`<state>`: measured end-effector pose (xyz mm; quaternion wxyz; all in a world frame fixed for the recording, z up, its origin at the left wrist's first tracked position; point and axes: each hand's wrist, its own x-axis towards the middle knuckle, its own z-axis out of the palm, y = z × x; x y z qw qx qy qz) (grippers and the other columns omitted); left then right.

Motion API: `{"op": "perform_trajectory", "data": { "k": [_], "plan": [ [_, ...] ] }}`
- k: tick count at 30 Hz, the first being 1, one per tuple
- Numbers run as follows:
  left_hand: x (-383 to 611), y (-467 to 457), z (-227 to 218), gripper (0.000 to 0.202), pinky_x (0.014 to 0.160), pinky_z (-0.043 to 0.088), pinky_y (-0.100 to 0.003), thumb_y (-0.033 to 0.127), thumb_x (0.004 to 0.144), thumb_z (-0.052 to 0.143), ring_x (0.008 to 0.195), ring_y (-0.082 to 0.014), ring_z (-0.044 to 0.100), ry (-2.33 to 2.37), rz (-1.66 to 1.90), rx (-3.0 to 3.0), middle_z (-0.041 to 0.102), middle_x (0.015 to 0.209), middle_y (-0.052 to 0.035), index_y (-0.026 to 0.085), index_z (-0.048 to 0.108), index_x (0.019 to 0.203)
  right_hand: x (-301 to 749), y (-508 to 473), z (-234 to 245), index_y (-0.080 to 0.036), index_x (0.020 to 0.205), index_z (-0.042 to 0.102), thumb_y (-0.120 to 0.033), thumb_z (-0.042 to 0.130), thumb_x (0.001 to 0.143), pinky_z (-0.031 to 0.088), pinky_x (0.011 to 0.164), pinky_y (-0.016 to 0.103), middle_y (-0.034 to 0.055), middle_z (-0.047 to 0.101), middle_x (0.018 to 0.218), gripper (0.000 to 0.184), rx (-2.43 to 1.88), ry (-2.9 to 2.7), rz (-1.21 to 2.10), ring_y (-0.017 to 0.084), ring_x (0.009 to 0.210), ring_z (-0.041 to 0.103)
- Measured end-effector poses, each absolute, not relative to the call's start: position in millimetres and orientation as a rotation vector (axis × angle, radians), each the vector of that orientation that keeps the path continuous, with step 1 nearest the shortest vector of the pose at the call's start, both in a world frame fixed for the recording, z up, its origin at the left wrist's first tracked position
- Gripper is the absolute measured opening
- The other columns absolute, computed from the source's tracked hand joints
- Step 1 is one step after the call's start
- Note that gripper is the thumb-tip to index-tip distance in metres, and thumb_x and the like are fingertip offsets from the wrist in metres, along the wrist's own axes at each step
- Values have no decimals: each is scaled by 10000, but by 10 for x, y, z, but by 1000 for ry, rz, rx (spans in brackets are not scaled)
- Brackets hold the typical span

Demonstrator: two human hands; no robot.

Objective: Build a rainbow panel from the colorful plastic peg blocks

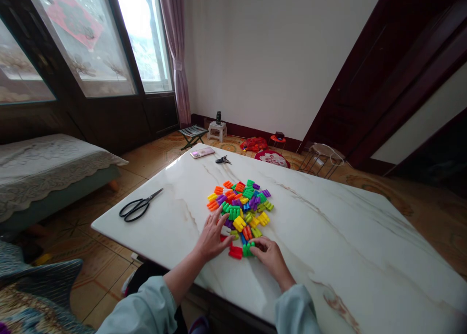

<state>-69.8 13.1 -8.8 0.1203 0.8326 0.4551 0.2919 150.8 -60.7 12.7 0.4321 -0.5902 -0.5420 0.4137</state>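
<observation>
A heap of small plastic building blocks (239, 222) in green, orange, yellow, purple, red and blue lies on the marble-patterned white table (328, 236). My left hand (213, 234) rests at the heap's left side, fingers spread. Its fingertips are close to a green block (232, 210); whether they touch it I cannot tell. At the heap's near edge, my right hand (270, 257) has its thumb and fingers closed on another green block (248, 250). Beside that one lies a red block (235, 252).
Black-handled scissors (138, 207) lie near the table's left corner. Toward the far edge are a phone (202, 152) and small dark pliers-like cutters (223, 159). Beyond the table stand a folding stool (194, 132) and a white stool (217, 129). A cloth-covered seat (54, 163) is at left.
</observation>
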Motion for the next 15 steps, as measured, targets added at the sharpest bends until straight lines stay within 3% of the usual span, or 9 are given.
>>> {"op": "perform_trajectory", "data": {
  "k": [7,12,15],
  "plan": [
    [-692,130,-92,633,1125,218,-543,445,798,599,1391,-330,256,1323,847,2444,221,1538,-125,240,398,1362,1656,-658,113,-156,828,735,-439,711,647,395,453,229,24,620,689,337,-1477,-1216,1018,122,520,497],
    [-689,143,-110,643,1133,208,-536,462,797,594,1392,-326,255,1322,841,2456,252,1527,-128,234,401,1366,2186,-377,95,-134,931,694,-454,665,675,468,537,261,50,660,713,411,-1541,-976,717,171,632,581],
    [-684,143,-97,632,1131,214,-539,457,800,587,1389,-326,265,1332,825,2452,266,1522,-125,232,406,1363,2546,-69,20,-119,890,690,-462,612,663,474,533,280,64,667,712,418,-1697,-974,473,189,629,601]
  ]
}}
